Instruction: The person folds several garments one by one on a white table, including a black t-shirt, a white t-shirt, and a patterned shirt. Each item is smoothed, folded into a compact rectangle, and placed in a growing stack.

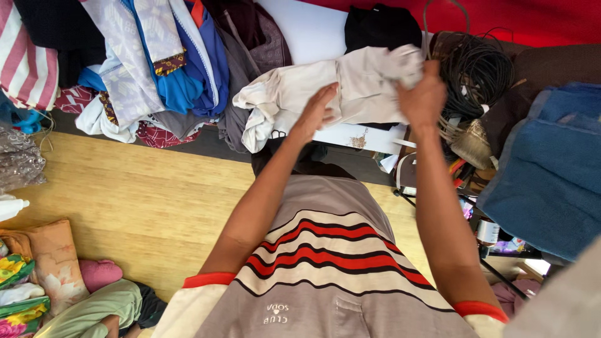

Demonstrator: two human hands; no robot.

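I hold a cream-coloured garment out in front of me over the edge of a white table. My right hand is closed on the cloth's upper right corner. My left hand lies flat against the middle of the cloth, fingers stretched out and together, pressing on it. The garment's left end hangs down in folds past the table edge. My own grey shirt with red and black stripes fills the lower middle of the view.
A heap of blue, patterned and striped clothes lies at the left. A coil of black cable and a black cloth sit behind the garment. A blue towel is at the right. Cushions lie on the wooden floor.
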